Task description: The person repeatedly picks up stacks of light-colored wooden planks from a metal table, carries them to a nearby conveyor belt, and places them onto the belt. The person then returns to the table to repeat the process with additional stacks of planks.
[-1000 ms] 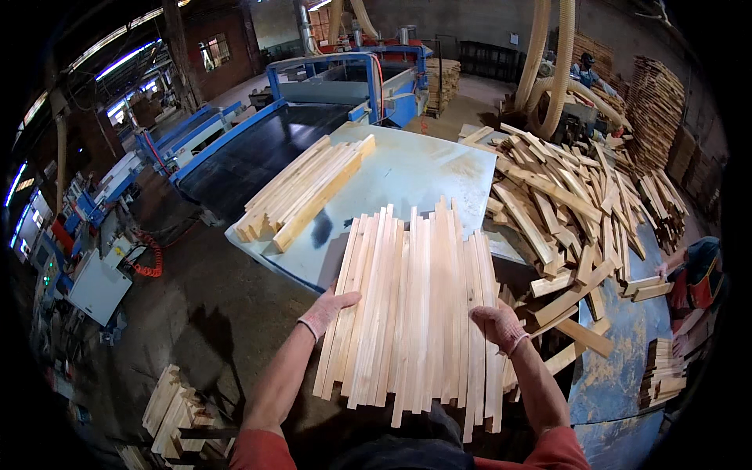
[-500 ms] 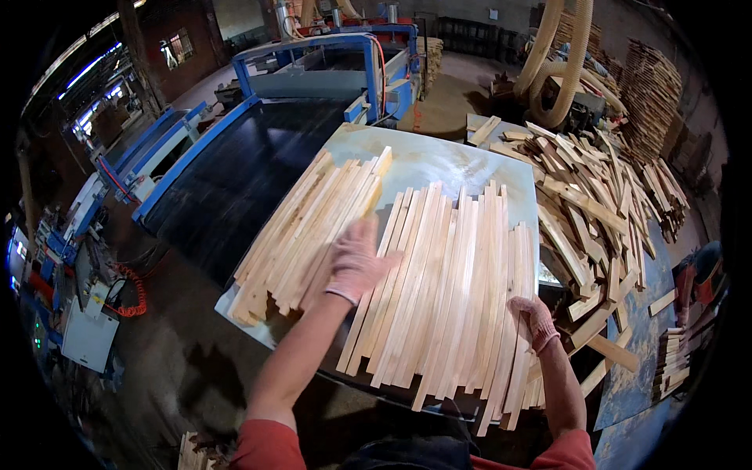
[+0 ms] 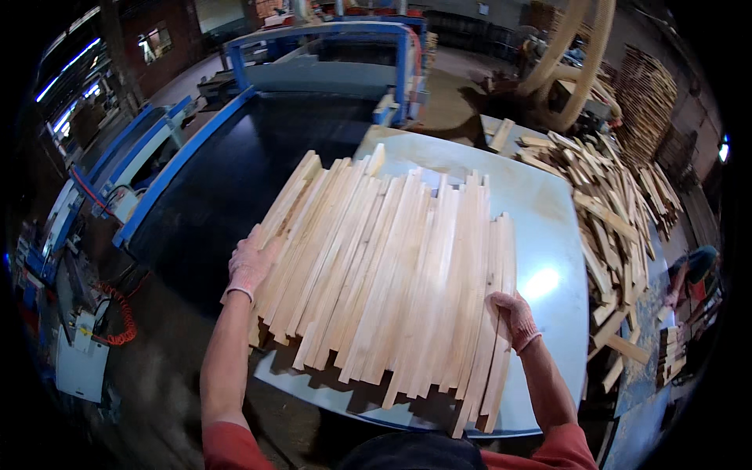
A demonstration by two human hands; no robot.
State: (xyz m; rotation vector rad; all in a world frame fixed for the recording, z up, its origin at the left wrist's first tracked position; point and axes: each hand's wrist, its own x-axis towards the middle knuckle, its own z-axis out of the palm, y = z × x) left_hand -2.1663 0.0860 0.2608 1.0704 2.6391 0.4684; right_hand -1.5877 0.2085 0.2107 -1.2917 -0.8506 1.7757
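Lying side by side mid-frame, one row of pale wooden strips (image 3: 392, 290): narrow, straight, cream to tan, ends ragged; more than twenty, exact count unclear. Row sits over one pale-blue table (image 3: 548, 227); near ends' contact uncertain. Two gloved hands: left hand (image 3: 252, 265) at row's left edge, right hand (image 3: 515, 317) at its right, thumb on top. Finger closure: cannot tell, either hand. One blue-framed machine (image 3: 321, 77), upper centre; one board heap (image 3: 605, 215), right.
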